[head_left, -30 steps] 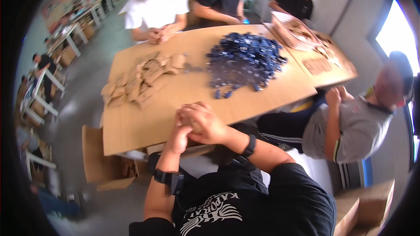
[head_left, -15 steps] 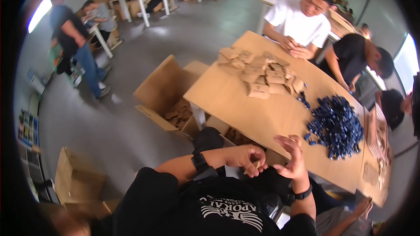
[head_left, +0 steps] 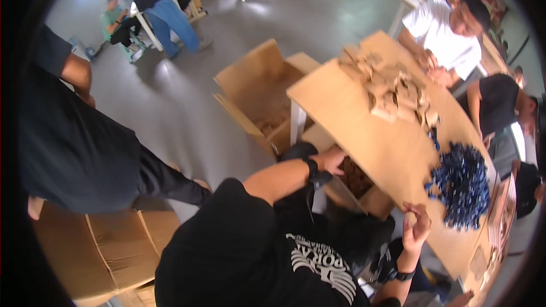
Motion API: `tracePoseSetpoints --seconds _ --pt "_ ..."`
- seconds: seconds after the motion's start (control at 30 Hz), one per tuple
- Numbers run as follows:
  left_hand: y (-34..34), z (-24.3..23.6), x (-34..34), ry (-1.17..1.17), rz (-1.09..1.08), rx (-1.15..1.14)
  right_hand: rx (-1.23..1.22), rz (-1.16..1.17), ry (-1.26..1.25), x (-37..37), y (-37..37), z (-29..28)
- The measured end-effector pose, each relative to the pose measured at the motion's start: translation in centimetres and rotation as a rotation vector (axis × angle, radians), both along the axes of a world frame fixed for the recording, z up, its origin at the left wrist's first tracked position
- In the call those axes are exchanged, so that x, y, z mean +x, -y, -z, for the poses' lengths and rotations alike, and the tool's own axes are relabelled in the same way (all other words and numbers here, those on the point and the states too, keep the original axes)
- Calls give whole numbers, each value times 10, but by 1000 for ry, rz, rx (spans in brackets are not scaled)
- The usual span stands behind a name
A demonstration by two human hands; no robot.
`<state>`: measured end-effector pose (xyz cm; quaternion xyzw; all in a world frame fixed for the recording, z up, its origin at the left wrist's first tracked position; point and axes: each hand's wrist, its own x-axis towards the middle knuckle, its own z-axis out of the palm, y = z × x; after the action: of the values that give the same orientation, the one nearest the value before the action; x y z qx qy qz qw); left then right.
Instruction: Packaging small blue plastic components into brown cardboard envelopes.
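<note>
My left hand (head_left: 333, 160) reaches to the near edge of the wooden table (head_left: 324, 108), fingers loosely extended downward, above a cardboard box of brown pieces (head_left: 355, 176) underneath. My right hand (head_left: 415, 224) is raised at the table's front edge, fingers curled around something small and pale that I cannot make out. On the tabletop lie a heap of brown paper packets (head_left: 395, 94) and a pile of shiny dark-blue small items (head_left: 458, 185).
A person in dark clothes (head_left: 85, 136) stands close on my left beside cardboard (head_left: 94, 244). An open carton (head_left: 244, 68) sits left of the table. Co-workers (head_left: 441, 28) line the far side; another person in jeans (head_left: 165, 17) stands behind.
My view has swung leftward. My hands, clasped earlier, have separated, the left moving to the table edge, the right staying raised. A person in dark clothes has appeared close on my left.
</note>
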<state>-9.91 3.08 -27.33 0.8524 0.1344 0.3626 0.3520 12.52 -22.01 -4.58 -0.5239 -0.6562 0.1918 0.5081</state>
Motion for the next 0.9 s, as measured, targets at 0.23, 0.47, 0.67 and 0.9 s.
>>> tracePoseSetpoints --seconds 0.23,0.47,0.67,0.9 --pt "18 -64 -29 -505 170 -1304 -264 -1 -41 -2 35 13" --pt "35 -52 -17 -996 326 -899 -269 197 -18 1 48 4" --pt "90 59 36 -1469 904 -273 -225 291 141 23 56 -17" --pt "116 37 30 -1985 651 -853 -99 290 284 81 43 -20"
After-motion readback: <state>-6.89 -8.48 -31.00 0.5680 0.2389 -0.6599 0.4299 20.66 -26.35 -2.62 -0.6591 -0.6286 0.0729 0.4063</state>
